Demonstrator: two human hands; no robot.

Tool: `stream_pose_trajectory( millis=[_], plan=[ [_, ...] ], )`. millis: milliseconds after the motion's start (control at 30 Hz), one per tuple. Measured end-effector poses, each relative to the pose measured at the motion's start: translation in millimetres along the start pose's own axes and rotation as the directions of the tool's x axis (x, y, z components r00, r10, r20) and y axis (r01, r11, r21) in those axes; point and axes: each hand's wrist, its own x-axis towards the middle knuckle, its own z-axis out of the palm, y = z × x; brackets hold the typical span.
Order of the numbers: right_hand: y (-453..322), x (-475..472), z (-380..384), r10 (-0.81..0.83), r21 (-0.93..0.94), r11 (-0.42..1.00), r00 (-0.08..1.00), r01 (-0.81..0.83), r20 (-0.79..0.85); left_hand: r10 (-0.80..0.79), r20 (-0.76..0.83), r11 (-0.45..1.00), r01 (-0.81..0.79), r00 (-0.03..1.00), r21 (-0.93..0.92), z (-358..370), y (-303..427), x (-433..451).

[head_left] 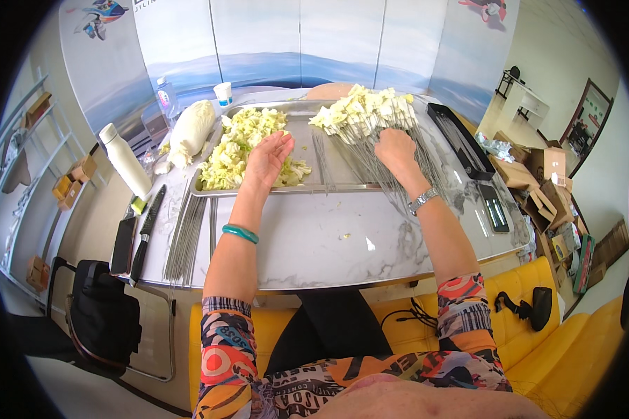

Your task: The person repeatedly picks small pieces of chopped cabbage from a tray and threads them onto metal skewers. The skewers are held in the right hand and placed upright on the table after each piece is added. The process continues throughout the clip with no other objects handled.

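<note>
My left hand [270, 157] is palm up with fingers apart over torn cabbage leaves [225, 157] at the left of a metal tray [288, 190]. Many thin metal skewers [419, 157] with cabbage pieces [367, 107] threaded on their far ends lie fanned across the tray's right side. Over them my right hand [397, 149] is curled; whether a skewer is in its fingers cannot be told. A few bare skewers [322, 160] rest in the middle of the tray. More bare skewers [184, 238] lie on the table left of my left forearm.
At the left are a whole cabbage [193, 131], a white bottle [126, 161], a kitchen knife [148, 230], a phone [123, 246], a plastic bottle [167, 98] and a paper cup [223, 94]. A black box [461, 141] of skewers and another phone [495, 208] lie at the right.
</note>
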Motion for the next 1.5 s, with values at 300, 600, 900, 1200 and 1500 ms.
stream_pose_trajectory(
  millis=[300,600,900,1200,1500],
  plan=[
    [-23,-34,-22,-0.101,0.085,0.991,0.992,0.107,-0.069,-0.018,0.004,0.993,0.018,1.000,0.118,-2,-2,-1],
    [-70,-53,7,-0.165,0.406,0.907,0.982,0.115,0.090,-0.041,0.050,0.970,0.028,0.998,0.243,-3,-3,-3],
    [-73,-40,43,-0.071,0.572,0.813,0.959,-0.103,0.274,-0.097,0.109,0.617,-0.026,0.989,0.787,11,-16,-11],
    [-67,-36,46,-0.112,0.747,0.603,0.897,-0.281,0.429,-0.198,0.150,0.417,-0.055,0.969,0.907,20,-17,-14],
    [-62,-38,45,-0.182,0.831,0.434,0.870,-0.347,0.459,-0.078,0.062,0.715,0.013,0.995,0.699,14,-18,-10]
  ],
)
